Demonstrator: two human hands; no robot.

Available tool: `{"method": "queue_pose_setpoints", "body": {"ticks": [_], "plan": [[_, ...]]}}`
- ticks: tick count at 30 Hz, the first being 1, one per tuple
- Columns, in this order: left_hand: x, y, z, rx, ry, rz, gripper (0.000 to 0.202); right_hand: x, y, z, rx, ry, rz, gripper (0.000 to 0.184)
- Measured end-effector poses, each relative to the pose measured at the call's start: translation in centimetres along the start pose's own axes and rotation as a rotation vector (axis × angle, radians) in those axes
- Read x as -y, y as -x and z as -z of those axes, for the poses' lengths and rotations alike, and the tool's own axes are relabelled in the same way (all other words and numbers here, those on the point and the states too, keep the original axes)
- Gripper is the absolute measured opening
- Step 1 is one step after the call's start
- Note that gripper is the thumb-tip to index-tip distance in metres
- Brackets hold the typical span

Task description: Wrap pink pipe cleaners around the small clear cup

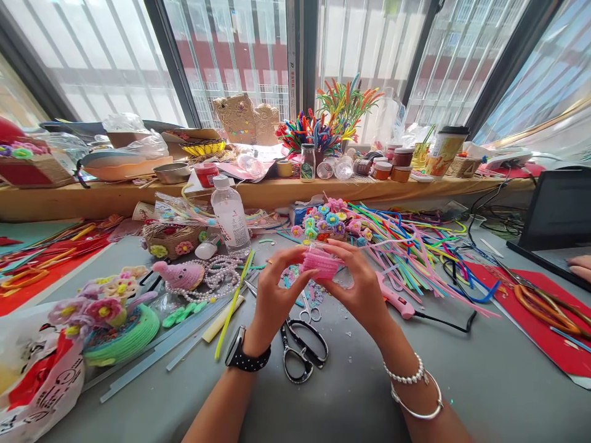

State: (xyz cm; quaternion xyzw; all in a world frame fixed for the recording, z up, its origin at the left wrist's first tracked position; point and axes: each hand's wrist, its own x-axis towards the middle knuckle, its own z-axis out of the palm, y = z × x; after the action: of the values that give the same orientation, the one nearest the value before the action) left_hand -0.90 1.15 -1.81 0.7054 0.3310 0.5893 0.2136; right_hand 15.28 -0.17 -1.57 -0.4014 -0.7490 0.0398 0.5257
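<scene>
My left hand and my right hand meet above the grey table, both pinching a small pink coiled pipe-cleaner piece. The left wrist wears a black watch; the right wrist wears a bead bracelet and a bangle. Just below my hands lie black scissors and smaller silver scissors. A pink glue gun with a black cord rests right of my right hand.
A heap of coloured pipe cleaners spreads behind my hands, next to a clear bottle. A pink whale figure, pearl strings and a flower basket sit left. Another person's hand rests by a dark tablet at right.
</scene>
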Motion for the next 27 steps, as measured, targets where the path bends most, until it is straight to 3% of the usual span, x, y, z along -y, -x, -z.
{"method": "queue_pose_setpoints", "body": {"ticks": [7, 15, 21, 27], "plan": [[-0.4, -0.1, -0.1, 0.018, 0.049, 0.054, 0.016, 0.0, 0.0, 0.0, 0.054, -0.001, 0.006, 0.046], [0.0, -0.3, -0.1, 0.050, 0.226, 0.262, 0.020, -0.8, -0.1, -0.1, 0.103, -0.013, -0.008, 0.043], [0.1, -0.6, -0.2, -0.056, 0.368, 0.423, 0.023, -1.4, -0.7, -0.5, 0.087, -0.119, -0.098, 0.051], [-0.2, -0.7, -0.1, -0.082, 0.394, 0.502, 0.024, -1.8, -1.6, 0.2, 0.009, -0.252, -0.235, 0.019]]}}
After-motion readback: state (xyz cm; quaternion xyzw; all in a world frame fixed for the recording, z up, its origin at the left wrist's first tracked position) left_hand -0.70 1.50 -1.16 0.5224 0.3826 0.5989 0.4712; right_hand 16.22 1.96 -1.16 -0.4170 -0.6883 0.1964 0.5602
